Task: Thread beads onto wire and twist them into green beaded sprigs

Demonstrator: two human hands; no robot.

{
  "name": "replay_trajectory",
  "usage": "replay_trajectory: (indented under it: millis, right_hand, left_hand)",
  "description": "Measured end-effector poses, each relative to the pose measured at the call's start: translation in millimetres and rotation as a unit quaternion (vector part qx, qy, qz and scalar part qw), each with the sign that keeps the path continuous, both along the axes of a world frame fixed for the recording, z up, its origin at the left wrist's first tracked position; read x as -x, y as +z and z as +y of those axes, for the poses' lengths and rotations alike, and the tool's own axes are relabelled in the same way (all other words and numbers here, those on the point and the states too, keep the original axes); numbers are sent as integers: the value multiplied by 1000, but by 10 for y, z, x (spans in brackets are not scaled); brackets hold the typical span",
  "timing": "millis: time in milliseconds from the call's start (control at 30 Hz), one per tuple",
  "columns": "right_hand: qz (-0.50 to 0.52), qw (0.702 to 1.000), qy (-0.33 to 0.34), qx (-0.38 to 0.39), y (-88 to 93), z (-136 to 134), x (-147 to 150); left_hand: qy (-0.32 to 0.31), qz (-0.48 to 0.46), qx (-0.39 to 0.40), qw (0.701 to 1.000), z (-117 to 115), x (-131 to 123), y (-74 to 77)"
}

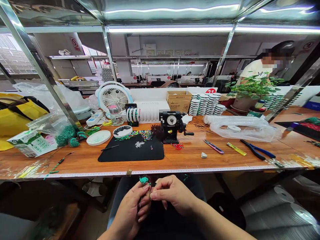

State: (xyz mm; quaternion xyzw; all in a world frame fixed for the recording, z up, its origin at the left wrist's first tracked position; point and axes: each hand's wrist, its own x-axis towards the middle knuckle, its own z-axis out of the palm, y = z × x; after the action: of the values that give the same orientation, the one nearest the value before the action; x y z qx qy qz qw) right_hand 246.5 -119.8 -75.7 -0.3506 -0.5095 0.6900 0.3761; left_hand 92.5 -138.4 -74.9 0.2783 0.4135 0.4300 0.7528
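Below the table edge, over my lap, my left hand grips a dark bundle of wire strands topped with a small cluster of turquoise beads. My right hand pinches the same bundle from the side, just under the beads. The fingers hide most of the bundle's lower part. Both hands sit close together and apart from the wooden workbench. On the bench, a black mat holds loose beads and a thin tool.
A hand-cranked black winding device stands on the bench, with pliers, small scissors and a plastic-wrapped roll to its right. Green beaded sprays and a carton lie left. A co-worker stands beyond a potted plant.
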Motion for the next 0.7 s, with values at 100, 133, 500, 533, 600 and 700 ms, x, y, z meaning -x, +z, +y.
replay_trajectory:
  millis: [100, 133, 500, 533, 600, 700]
  right_hand:
    - [-21, 999, -24, 11, -24, -2, 14]
    - [-37, 998, -41, 3, -28, -3, 20]
    - [-177, 968, -87, -154, 22, -39, 28]
    - [-187, 967, -77, -155, 15, -54, 35]
    - [-197, 966, -62, -153, -2, -84, 43]
    - [-188, 970, -76, -136, -14, -116, 18]
  left_hand:
    - [-6, 32, -31, 999, -2, -10, -8]
    - [-8, 47, -44, 998, 0, -7, -14]
    - [-45, 141, -108, 983, 2, 53, -93]
    - [-29, 134, -104, 985, 3, 46, -100]
    - [31, 126, -110, 985, 34, 63, -95]
    - [189, 105, -157, 964, 144, 185, -40]
